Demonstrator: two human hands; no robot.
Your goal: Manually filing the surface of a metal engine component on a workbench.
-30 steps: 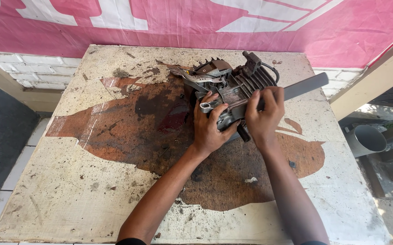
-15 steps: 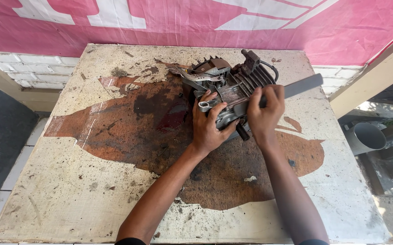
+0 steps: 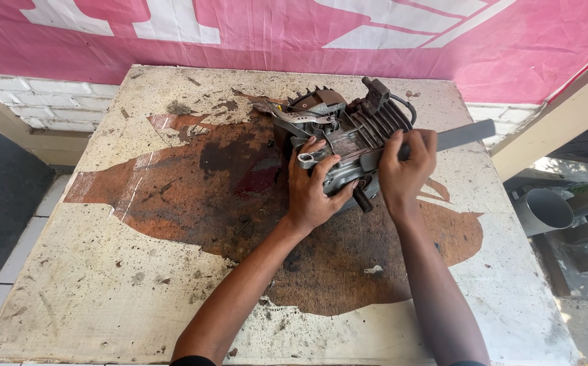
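Item: small engine block (image 3: 348,139), grey metal, with cooling fins toward 2 o'clock, a toothed flywheel part at its 11 o'clock end and a black cable looped at the top; it rests on the surface (image 3: 104,285) in the upper middle, at about 1 o'clock from the surface's centre. A short dark shaft stub (image 3: 363,200) projects from the block's near side toward 6 o'clock, between the two hands. Left hand (image 3: 314,190): laid on the near face of the block from 7 o'clock, fingers spread and curled over the casing, thumb pressed against its lower edge; it grips the block itself. Right hand (image 3: 406,169): on the 3 o'clock side of the block, fingers pressed together and wrapped over the finned end, where a flat grey bar (image 3: 467,134) sticks out toward 3 o'clock; whether the fingers close on the bar or only on the fins cannot be told. Surface: worn board, pale coating peeled to a large rust-brown patch (image 3: 192,190) under and around the block, scattered with grit. Surroundings: pink banner (image 3: 294,34) at 12 o'clock behind the surface, white brick ledge (image 3: 43,98) at 10 o'clock, grey pipe end (image 3: 545,211) off the surface at 3 o'clock.
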